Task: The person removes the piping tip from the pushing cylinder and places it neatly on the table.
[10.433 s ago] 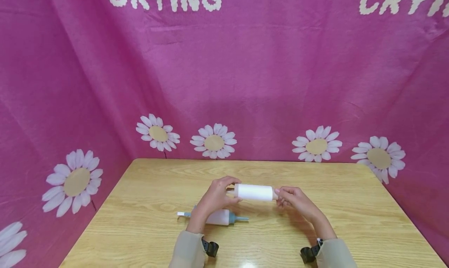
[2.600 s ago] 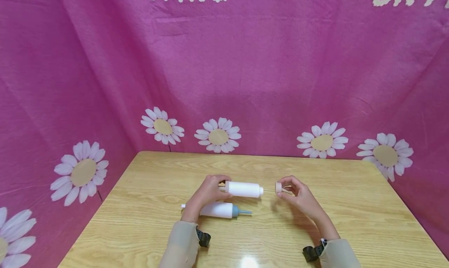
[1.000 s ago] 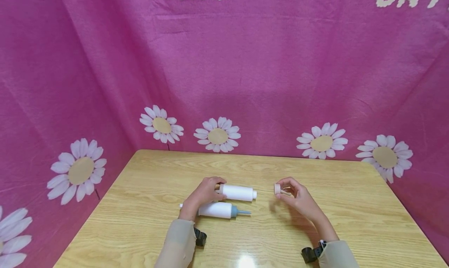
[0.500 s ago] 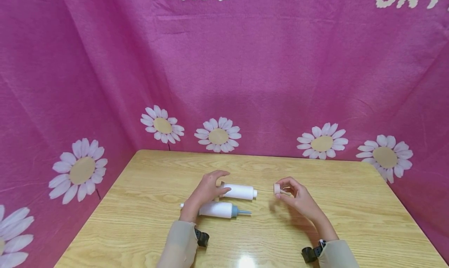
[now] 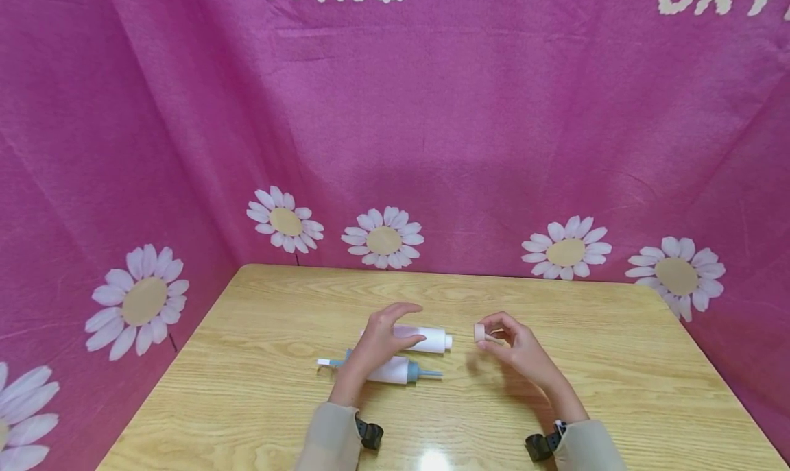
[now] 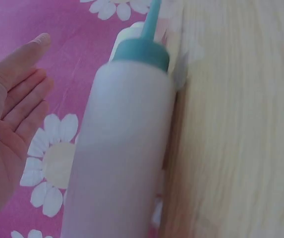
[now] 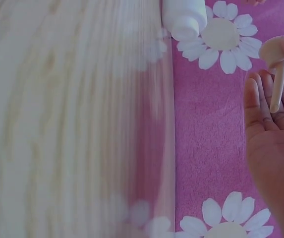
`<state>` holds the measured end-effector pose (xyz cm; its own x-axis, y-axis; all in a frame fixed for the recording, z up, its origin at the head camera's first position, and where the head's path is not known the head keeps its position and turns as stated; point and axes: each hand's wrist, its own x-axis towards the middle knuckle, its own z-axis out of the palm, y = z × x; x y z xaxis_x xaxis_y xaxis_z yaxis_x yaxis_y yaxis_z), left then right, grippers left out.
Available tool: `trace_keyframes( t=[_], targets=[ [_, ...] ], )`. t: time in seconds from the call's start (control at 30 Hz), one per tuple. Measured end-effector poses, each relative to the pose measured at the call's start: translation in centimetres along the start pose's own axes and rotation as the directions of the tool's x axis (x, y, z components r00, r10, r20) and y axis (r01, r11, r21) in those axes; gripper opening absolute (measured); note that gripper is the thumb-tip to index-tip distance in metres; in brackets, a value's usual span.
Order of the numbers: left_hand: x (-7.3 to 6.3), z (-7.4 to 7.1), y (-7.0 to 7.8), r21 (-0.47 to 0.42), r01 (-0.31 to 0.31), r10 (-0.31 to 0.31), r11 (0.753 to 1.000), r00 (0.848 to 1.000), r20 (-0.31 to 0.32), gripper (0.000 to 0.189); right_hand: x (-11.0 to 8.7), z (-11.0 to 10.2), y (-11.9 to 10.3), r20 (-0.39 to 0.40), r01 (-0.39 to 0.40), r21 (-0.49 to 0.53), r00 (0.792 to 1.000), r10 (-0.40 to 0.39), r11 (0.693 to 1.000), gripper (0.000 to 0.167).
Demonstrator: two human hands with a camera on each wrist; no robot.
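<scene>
A white squeeze bottle (image 5: 432,340) lies on its side on the table, its bare neck pointing right. Over its left part my left hand (image 5: 382,334) hovers, thumb and fingers spread apart and nothing gripped. My right hand (image 5: 521,351) pinches a beige nozzle cap (image 5: 479,332) just beyond the bottle's neck; its thin spout (image 7: 278,89) points back toward the palm in the right wrist view. Nearer me lies a second squeeze bottle (image 5: 395,370) with a teal nozzle cap (image 6: 142,53), partly covered by my left wrist.
The wooden table (image 5: 617,361) reaches back to a pink curtain (image 5: 469,149) printed with daisies, which also hangs along the left side. A thin teal piece with a white tip (image 5: 324,363) sticks out left of the teal-capped bottle.
My left hand has let go of the white bottle's left end and moved right over it, fingers spread. The bottle stays lying there. My right hand has shifted slightly left with the nozzle cap.
</scene>
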<state>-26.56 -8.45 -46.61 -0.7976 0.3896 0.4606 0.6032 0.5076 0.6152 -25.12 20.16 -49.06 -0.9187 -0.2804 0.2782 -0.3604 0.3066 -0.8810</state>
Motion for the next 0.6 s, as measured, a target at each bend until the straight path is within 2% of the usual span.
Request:
trace_keyframes(
  t=[0.23,0.47,0.6],
  targets=[
    [-0.2,1.2,0.4,-0.027,-0.060,0.059,0.998,0.998,-0.028,0.043,0.3,0.8,-0.2,0.019,-0.018,0.026,1.000,0.017,0.999,0.028],
    [-0.2,2.1,1.0,-0.021,-0.026,0.026,0.999,1.000,-0.007,0.044,0.5,1.6,-0.5,0.040,-0.022,0.039,0.999,0.020,0.999,0.024],
    [-0.2,2.5,1.4,-0.023,-0.046,0.046,0.999,0.999,-0.001,0.044,0.5,2.1,-0.8,0.048,-0.021,0.041,0.999,0.019,0.999,0.022]
  ],
)
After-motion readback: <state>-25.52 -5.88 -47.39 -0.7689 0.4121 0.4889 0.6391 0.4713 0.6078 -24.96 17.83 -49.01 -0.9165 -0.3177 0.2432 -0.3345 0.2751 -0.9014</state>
